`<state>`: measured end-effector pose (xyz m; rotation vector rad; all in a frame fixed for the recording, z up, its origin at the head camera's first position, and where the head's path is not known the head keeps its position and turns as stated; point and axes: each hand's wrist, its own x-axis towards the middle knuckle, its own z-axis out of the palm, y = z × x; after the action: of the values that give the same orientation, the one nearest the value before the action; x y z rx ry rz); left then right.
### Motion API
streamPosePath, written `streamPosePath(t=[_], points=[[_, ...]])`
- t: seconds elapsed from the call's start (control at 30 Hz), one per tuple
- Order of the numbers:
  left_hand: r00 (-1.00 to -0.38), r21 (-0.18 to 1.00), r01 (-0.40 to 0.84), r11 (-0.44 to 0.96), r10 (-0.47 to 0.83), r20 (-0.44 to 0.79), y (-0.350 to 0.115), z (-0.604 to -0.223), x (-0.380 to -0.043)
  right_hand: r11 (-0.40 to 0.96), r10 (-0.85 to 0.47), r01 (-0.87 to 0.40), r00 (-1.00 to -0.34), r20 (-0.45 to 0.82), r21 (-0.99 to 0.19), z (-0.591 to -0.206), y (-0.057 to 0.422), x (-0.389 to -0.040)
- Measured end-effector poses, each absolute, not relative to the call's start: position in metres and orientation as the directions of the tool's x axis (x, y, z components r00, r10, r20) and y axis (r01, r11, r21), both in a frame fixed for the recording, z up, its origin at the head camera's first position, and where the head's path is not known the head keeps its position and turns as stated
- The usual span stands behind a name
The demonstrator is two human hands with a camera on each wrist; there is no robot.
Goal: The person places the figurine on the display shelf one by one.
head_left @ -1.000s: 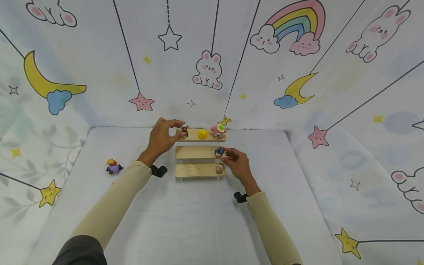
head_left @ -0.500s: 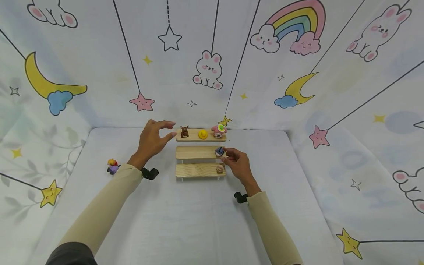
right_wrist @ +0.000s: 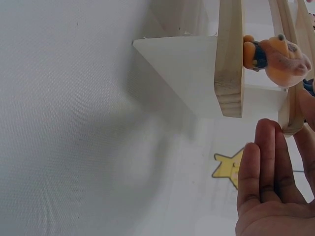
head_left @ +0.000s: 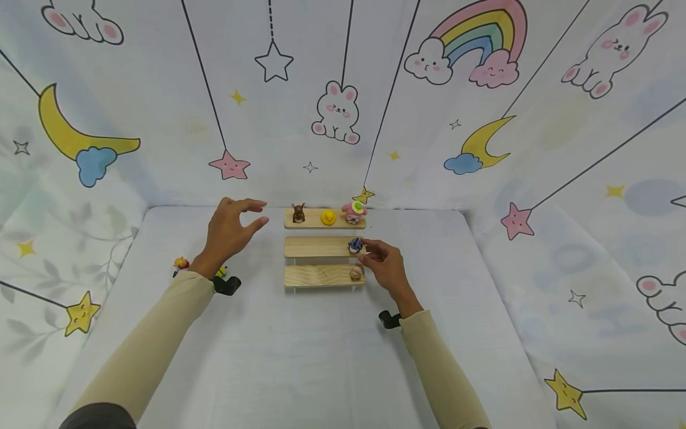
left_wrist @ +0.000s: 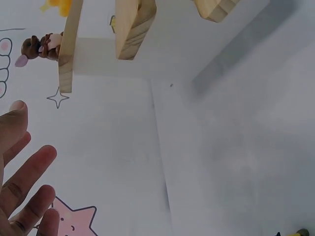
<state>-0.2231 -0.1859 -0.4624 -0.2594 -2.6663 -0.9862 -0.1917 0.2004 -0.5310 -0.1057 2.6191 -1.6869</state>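
A three-tier wooden shelf (head_left: 316, 276) stands mid-table. Its top tier carries a brown figurine (head_left: 298, 213), a yellow duck (head_left: 328, 217) and a pink figure (head_left: 354, 211). My left hand (head_left: 261, 213) hovers open to the left of the top tier, holding nothing; the left wrist view shows its spread fingers (left_wrist: 29, 169) and the brown figurine (left_wrist: 37, 46) beyond. My right hand (head_left: 365, 249) pinches a blue figurine (head_left: 355, 245) at the middle tier's right end. An orange-beige figurine (head_left: 355, 273) sits on the lowest tier, also seen as the orange figurine (right_wrist: 278, 54) in the right wrist view.
A small red and yellow toy (head_left: 181, 263) lies on the white table (head_left: 321, 357) at the left, partly hidden behind my left forearm. Printed fabric walls close in the table on three sides.
My left hand has let go of the brown figurine on the top tier and drawn back to the left, fingers opening. The right hand has stayed at the blue figurine.
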Motion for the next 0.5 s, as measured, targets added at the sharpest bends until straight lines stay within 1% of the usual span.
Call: streamPosePath(t=[0.23,0.5], points=[[-0.949,0.597,0.238,0.766,0.054,0.31,-0.2,-0.467,-0.218,0.423,-0.058,-0.02,-0.998,-0.005,-0.906,-0.531,0.2,-0.193],[-0.953,0.602,0.213,0.77,0.028,0.302,-0.218,-0.473,-0.211,0.412,-0.069,-0.028,-0.998,0.0,-0.911,-0.531,0.201,-0.192]])
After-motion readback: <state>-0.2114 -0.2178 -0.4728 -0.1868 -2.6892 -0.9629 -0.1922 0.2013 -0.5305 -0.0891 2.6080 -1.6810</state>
